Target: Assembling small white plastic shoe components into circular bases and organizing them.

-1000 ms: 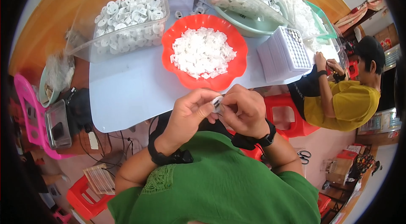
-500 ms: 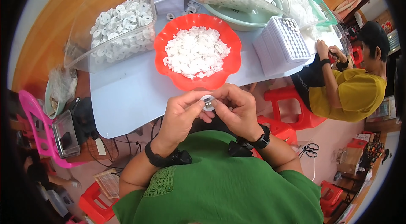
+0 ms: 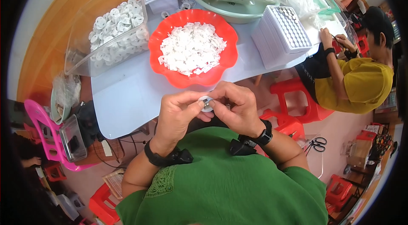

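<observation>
With my left hand (image 3: pixel 175 112) and right hand (image 3: pixel 236 107) I pinch one round white disc (image 3: pixel 206 103), dark and metallic mid-face, by the near edge of one bench (image 3: pixel 121 97) carrying one scalloped red bowl (image 3: pixel 191 81).

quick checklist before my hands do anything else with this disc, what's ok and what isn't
1. Disc held by both hands: ok, pinched between the fingers of the left hand and right hand.
2. Metal on the disc facing up: ok, some shows between the thumbs.
3. Metal fully seated: cannot tell, too small and partly covered.
4. Table under the disc: not ok, the disc appears on the near side of its edge.
5. Bowl of white pieces close by: ok, just beyond the hands.
6. Co-worker's hands out of the way: ok, well off to the right.
</observation>
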A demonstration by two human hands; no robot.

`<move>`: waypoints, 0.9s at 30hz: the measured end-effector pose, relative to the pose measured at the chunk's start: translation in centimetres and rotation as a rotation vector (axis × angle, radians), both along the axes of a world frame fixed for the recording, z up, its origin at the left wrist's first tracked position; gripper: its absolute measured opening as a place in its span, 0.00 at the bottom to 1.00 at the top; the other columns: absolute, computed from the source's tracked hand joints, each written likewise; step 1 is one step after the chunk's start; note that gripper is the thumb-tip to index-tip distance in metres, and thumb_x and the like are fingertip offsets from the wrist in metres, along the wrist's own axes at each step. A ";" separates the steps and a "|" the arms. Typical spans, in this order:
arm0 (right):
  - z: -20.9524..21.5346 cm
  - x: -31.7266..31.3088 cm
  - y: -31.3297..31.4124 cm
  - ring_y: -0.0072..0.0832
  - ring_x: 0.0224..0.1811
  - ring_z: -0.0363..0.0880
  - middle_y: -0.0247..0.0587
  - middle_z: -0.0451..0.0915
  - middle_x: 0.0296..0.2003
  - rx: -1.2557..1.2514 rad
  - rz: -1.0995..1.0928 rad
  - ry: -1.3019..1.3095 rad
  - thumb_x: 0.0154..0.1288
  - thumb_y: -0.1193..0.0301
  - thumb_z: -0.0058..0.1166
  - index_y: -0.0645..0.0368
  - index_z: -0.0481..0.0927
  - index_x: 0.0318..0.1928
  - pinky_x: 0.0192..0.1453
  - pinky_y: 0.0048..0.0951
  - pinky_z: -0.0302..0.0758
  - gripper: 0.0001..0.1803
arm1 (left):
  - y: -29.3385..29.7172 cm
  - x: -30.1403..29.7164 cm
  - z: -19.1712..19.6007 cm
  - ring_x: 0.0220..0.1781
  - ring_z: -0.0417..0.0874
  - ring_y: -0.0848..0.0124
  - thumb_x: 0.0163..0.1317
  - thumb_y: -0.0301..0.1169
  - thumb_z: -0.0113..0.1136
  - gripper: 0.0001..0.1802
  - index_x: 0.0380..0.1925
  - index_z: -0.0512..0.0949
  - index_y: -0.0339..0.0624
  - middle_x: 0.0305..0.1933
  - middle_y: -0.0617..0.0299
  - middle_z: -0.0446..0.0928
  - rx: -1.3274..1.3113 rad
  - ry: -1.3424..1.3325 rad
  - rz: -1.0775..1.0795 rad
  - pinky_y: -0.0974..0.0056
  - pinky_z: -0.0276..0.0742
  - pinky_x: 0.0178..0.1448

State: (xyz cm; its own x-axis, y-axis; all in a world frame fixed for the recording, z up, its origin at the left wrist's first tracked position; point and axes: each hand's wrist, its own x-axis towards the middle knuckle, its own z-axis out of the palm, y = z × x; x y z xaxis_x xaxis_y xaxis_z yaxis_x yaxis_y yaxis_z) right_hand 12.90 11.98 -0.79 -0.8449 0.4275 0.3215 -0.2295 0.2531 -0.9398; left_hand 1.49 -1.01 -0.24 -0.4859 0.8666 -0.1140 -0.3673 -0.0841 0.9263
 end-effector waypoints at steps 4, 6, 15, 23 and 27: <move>0.2 0.0 0.2 0.12 0.22 0.68 0.31 0.75 0.26 0.026 -0.022 0.020 0.58 0.83 0.54 0.66 0.77 0.34 0.24 0.16 0.64 0.04 | 0.3 0.0 0.2 0.36 0.83 0.67 0.63 0.20 0.51 0.11 0.43 0.78 0.26 0.37 0.51 0.80 0.015 0.003 -0.013 0.68 0.84 0.38; 0.2 0.2 0.2 0.12 0.23 0.69 0.32 0.75 0.27 -0.015 0.001 -0.001 0.59 0.82 0.54 0.67 0.78 0.35 0.24 0.16 0.64 0.04 | 0.3 0.1 0.2 0.36 0.83 0.67 0.63 0.20 0.51 0.11 0.43 0.78 0.26 0.38 0.51 0.80 0.014 0.004 -0.017 0.68 0.84 0.38; -0.1 -0.1 0.7 0.13 0.26 0.72 0.33 0.77 0.27 -0.196 0.058 -0.053 0.62 0.81 0.53 0.66 0.77 0.36 0.28 0.17 0.69 0.03 | 0.2 -0.1 -0.2 0.39 0.83 0.66 0.65 0.21 0.50 0.13 0.47 0.76 0.27 0.41 0.51 0.79 -0.014 -0.012 -0.049 0.65 0.85 0.42; 0.8 -1.0 1.4 0.15 0.28 0.74 0.33 0.76 0.30 -0.042 0.153 -0.099 0.61 0.82 0.54 0.65 0.78 0.37 0.30 0.18 0.70 0.04 | -0.8 -1.4 -0.6 0.45 0.82 0.65 0.66 0.24 0.49 0.22 0.60 0.65 0.31 0.47 0.50 0.77 0.097 -0.247 -0.093 0.65 0.82 0.46; 2.1 -2.0 1.1 0.17 0.28 0.75 0.34 0.76 0.30 -0.025 0.197 -0.190 0.61 0.81 0.54 0.65 0.78 0.37 0.30 0.20 0.70 0.03 | -1.6 -2.2 -1.2 0.42 0.83 0.62 0.64 0.25 0.52 0.23 0.59 0.66 0.30 0.47 0.48 0.78 0.123 -0.235 -0.109 0.65 0.83 0.42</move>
State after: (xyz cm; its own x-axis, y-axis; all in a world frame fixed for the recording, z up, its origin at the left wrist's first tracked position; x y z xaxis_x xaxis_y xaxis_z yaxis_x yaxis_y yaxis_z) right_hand 10.95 13.03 1.29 -0.9567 0.2548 0.1409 -0.0913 0.1970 -0.9761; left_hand -0.73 -2.63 -1.49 -0.3622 0.9264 -0.1031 -0.5835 -0.1391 0.8001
